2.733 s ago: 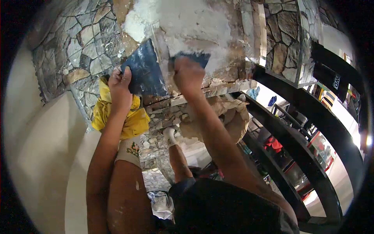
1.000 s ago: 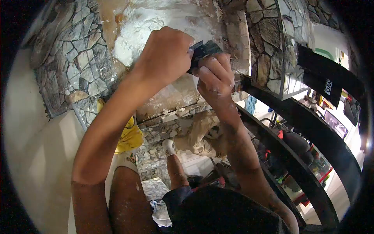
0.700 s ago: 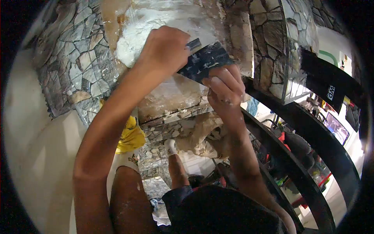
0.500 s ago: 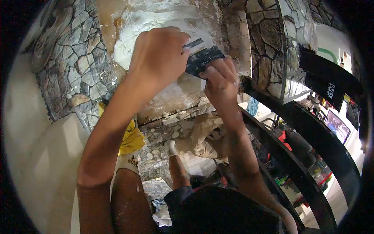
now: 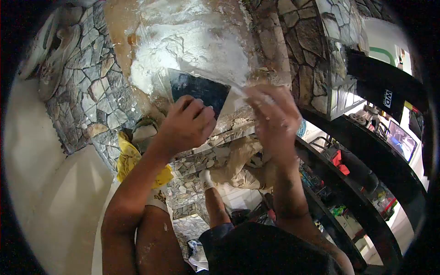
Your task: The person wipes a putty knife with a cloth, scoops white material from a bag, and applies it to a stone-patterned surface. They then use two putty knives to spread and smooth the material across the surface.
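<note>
My left hand (image 5: 189, 124) grips a dark, wide-bladed scraper (image 5: 198, 90), fingers across its face and the broad edge pointing away from me. To its right is my right hand (image 5: 277, 112), smeared by motion, its fingers closed around a thin, pale flat tool (image 5: 238, 90) seen nearly edge-on. The tool's tip lies right by the scraper's upper right corner. Beyond both hands, a thick layer of white paste (image 5: 192, 46) is spread over a brown board (image 5: 115, 27). White residue marks the fingers of my right hand.
Stone-patterned steps (image 5: 98, 80) surround the board. A pair of sandals (image 5: 57, 59) sits at upper left. Beside my left forearm lies a yellow cloth (image 5: 128, 158). Black curved railing bars (image 5: 339, 183) run down the right, with a lit screen (image 5: 401, 137) beyond. Tan cloth (image 5: 240, 165) lies below the board.
My left hand has moved down toward me and now holds the dark scraper flat. My right hand, earlier on a dark blade, has shifted slightly right and down, with a pale tool edge-on.
</note>
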The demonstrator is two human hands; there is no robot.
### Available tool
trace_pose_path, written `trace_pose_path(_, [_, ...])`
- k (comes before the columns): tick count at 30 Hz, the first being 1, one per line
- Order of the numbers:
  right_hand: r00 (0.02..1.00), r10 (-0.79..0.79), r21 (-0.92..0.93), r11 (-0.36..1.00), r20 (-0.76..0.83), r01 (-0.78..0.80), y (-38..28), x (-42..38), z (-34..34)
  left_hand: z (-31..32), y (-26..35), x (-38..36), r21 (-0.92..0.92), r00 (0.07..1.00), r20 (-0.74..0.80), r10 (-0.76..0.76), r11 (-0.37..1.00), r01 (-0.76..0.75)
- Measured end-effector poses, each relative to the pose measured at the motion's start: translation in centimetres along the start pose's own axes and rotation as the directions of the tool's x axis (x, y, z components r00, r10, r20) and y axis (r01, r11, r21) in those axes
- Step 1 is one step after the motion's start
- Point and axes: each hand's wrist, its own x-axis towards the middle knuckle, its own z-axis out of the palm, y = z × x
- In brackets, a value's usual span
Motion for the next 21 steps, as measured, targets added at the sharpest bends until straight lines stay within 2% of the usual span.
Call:
trace_pose_path(4, [0.987,-0.008,0.052,0.999,0.159,0.000,-1.9,0.5,1.9,-0.1,-0.1,0.4,-0.097,0.996,-0.052,0.071,0.992,-0.076])
trace_pose_path(5, [0.986,-0.021,0.032,0.999,0.163,0.016,-1.8,0.7,2.6,0.0,-0.1,0.3,-0.120,0.994,-0.055,0.091,0.988,-0.097])
trace_pose_path(7, [0.984,-0.041,-0.009,0.999,0.173,0.043,-0.7,0.9,4.2,0.0,-0.2,0.4,-0.122,0.998,-0.047,0.034,0.992,-0.040])
trace_pose_path(8, [0.982,-0.040,-0.085,0.995,0.182,0.057,0.2,1.0,5.0,0.0,-0.2,0.4,-0.125,0.999,-0.045,0.007,0.992,-0.013])
trace_pose_path(11, [0.993,0.038,-0.031,0.999,0.112,-0.035,1.8,2.4,4.1,-0.2,-0.8,-0.3,-0.087,0.995,-0.058,0.083,0.992,-0.088])
trace_pose_path(12, [0.989,0.128,-0.074,0.990,0.066,-0.123,2.3,2.4,3.9,-0.7,-0.9,-0.6,-0.048,0.999,-0.036,0.029,0.998,-0.031])
trace_pose_path(14, [0.942,0.336,0.052,0.941,-0.005,-0.335,2.8,2.3,3.4,-1.8,-1.1,-1.2,0.027,0.997,0.001,-0.082,0.996,0.082])
trace_pose_path(16, [0.852,0.523,0.114,0.848,-0.023,-0.518,3.3,2.0,2.9,-2.2,-2.0,-2.1,0.032,0.967,-0.160,-0.197,0.978,0.205])
trace_pose_path(18, [0.851,0.524,0.129,0.845,-0.017,-0.518,4.4,0.9,3.1,-3.2,-2.5,-1.4,0.007,0.915,-0.256,-0.312,0.946,0.325])
trace_pose_path(19, [0.850,0.526,0.140,0.843,-0.014,-0.519,4.7,0.5,3.3,-3.7,-2.5,-1.0,-0.082,0.849,-0.247,-0.468,0.883,0.462])
trace_pose_path(21, [0.820,0.572,0.123,0.813,0.015,-0.569,3.8,-0.2,2.8,-4.3,-2.2,-0.5,-0.250,0.652,-0.187,-0.735,0.677,0.692])
